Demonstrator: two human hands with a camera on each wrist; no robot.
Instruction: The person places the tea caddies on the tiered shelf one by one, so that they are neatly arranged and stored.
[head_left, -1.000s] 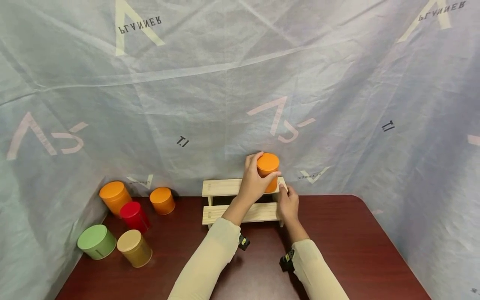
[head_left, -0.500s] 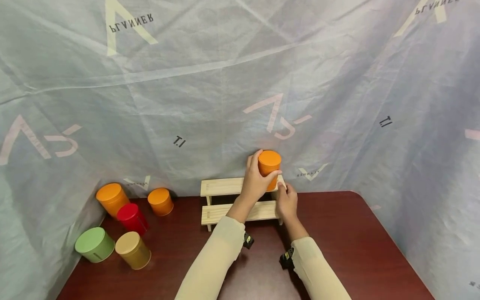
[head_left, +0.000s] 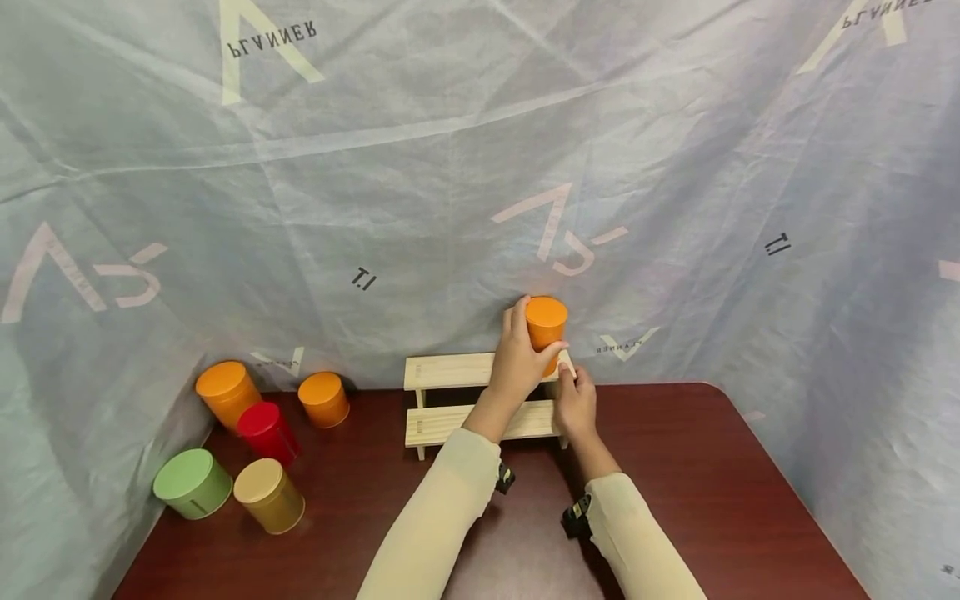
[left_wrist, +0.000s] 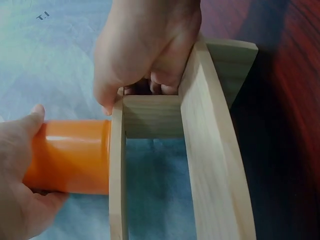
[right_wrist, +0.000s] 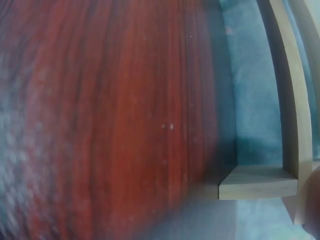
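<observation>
My left hand grips an upright orange canister around its side, thumb in front and fingers behind. In the left wrist view the canister's base meets the upper board of a two-step wooden rack, near its right end. My right hand holds the right end of that upper board; in the left wrist view its fingers curl over the rack's end. Only a sliver of the right hand shows in the right wrist view, beside the rack's wooden end.
Left on the dark red table stand a tall orange canister, a short orange canister, a red canister, a green canister and a gold canister. A grey cloth hangs behind the rack.
My left hand and the orange canister have shifted a little to the right along the upper board. The right hand keeps its hold on the rack's end.
</observation>
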